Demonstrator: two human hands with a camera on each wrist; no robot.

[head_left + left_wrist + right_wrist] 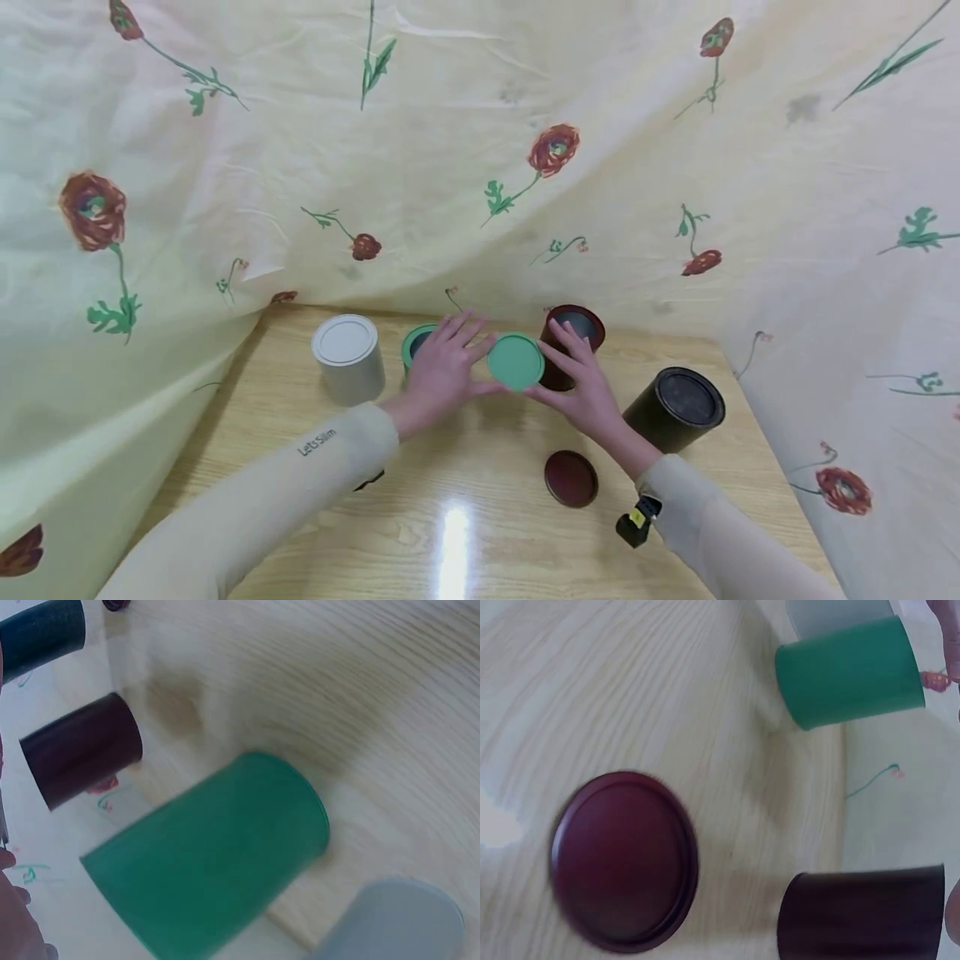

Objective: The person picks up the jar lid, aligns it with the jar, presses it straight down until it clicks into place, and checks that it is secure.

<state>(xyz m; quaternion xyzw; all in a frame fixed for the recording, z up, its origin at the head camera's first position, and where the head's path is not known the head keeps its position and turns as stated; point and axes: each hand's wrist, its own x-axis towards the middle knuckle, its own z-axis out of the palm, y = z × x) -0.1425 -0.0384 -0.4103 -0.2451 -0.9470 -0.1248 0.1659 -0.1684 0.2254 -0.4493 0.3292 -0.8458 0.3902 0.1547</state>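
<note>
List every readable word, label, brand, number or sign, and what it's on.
"Lets Slim": left sleeve; small, second word's spelling uncertain.
Yellow patch on the black right-wrist device: too small to tell if it carries text.
White canister, green canister, dark red canister, black canister, green lid, dark red lid: no text visible.

The person's left sleeve [262, 504] is showing off-white fabric, and small dark lettering [318, 442] near its cuff [380, 437] is apparently reading "Lets Slim". The right sleeve [727, 533] is matching that colour, while a small, blocky black device [628, 530] with a yellow patch [637, 517] is sitting by the wrist. A dark edge [369, 481] is poking out below the left cuff.
</note>
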